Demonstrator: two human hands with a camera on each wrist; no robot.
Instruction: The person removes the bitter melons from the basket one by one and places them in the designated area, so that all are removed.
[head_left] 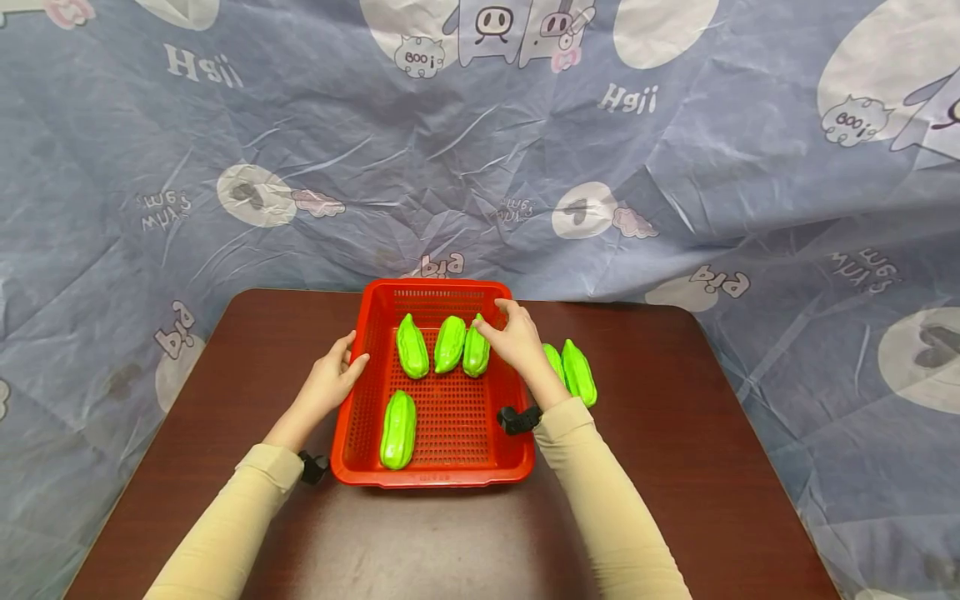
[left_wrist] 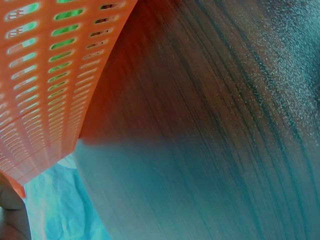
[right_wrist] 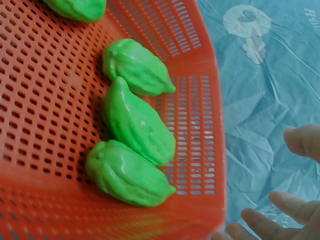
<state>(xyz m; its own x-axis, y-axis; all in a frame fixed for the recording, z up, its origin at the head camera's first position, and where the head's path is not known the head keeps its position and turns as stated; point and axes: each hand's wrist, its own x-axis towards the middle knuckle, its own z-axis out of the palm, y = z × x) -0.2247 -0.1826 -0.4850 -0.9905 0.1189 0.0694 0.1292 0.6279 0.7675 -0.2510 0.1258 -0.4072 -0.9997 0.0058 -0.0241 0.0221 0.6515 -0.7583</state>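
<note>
On my distant screen, the left hand (head_left: pixel 330 379) gripped the red plastic basket (head_left: pixel 432 477) by its side rim, in a narrow hold, with the thumb over the edge and the other fingers on the outer side. The plastic was smooth and pierced with many small slots. I saw the right hand (head_left: pixel 517 337) wide, its thumb and fingers spread apart, above the opposite side. Just beside its thumb, three green bitter gourds (head_left: pixel 450 344) lay close together inside the basket, near the far wall; they were glossy, ridged lengthwise and narrowing to a point. A fourth gourd (head_left: pixel 398 429), longish and equally shiny, lay in the near corner on the left hand's side. To the right of the right hand, two more gourds (head_left: pixel 579 375) rested side by side on the dark reddish-brown table (head_left: pixel 675 458), which had a polished top. Beyond both hands, a blue-grey cloth (head_left: pixel 450 167) hung wrinkled, printed with pale discs and cartoon figures. The sleeves (head_left: pixel 232 517) were of cream fabric, with folded cuffs.
</note>
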